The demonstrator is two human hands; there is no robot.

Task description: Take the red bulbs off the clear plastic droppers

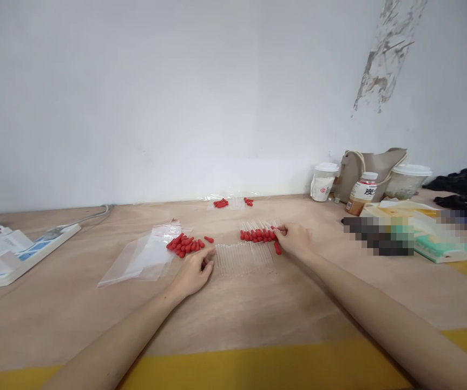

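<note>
Clear thin glass tubes [245,260] lie side by side in a row on the brown-covered table. Behind them is a second row of tubes tipped with red rubber bulbs [257,235], like droppers. My right hand [294,238] pinches a red bulb at the right end of that row. One loose bulb [277,248] lies just below its fingers. My left hand [195,271] rests by the left end of the bare tubes with its fingers curled; whether something is between them is hidden. Close beyond it sits a pile of red bulbs [182,245].
Clear plastic bags [144,254] lie left of the pile. Two small red clusters [221,203] rest near the wall. A power strip [34,254] is far left. At right stand a paper cup [324,181], a bottle [362,194], a grey bag [375,162] and a tissue pack [440,244].
</note>
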